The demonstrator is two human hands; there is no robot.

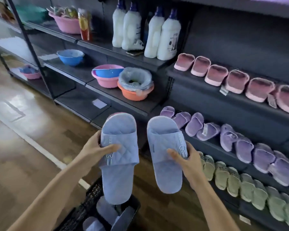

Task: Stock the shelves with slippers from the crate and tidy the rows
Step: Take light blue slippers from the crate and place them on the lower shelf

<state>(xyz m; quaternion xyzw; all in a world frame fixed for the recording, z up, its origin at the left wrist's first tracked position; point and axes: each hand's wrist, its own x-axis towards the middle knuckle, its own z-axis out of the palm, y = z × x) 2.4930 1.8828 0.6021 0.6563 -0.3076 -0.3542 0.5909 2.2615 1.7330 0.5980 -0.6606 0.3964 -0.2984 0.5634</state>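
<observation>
While we stand over the black crate, we hold one blue slipper in each hand, both lifted clear above it and just short of the dark shelving. Our left hand is closed around the strap of the left slipper, thumb on top of the quilted band, fingers under the sole. Our right hand is clamped the same way on the right slipper, thumb across the footbed edge. More blue slippers lie loose inside the crate.

We judge them light, soft foam or rubber: bendy, not fragile, not slippery given the quilted texture. Best hold is mid-length at the strap, pinching strap and sole together; a heel grip would let the toe flop.

Beyond the crate, three shelf rows are filled: pink slippers top, purple fluffy ones middle, green ones lowest.

Writing: raised letters run along each strap's side, unreadable. White bottles further from the crate carry labels, text too small. Tags on the pink row are illegible.
</observation>
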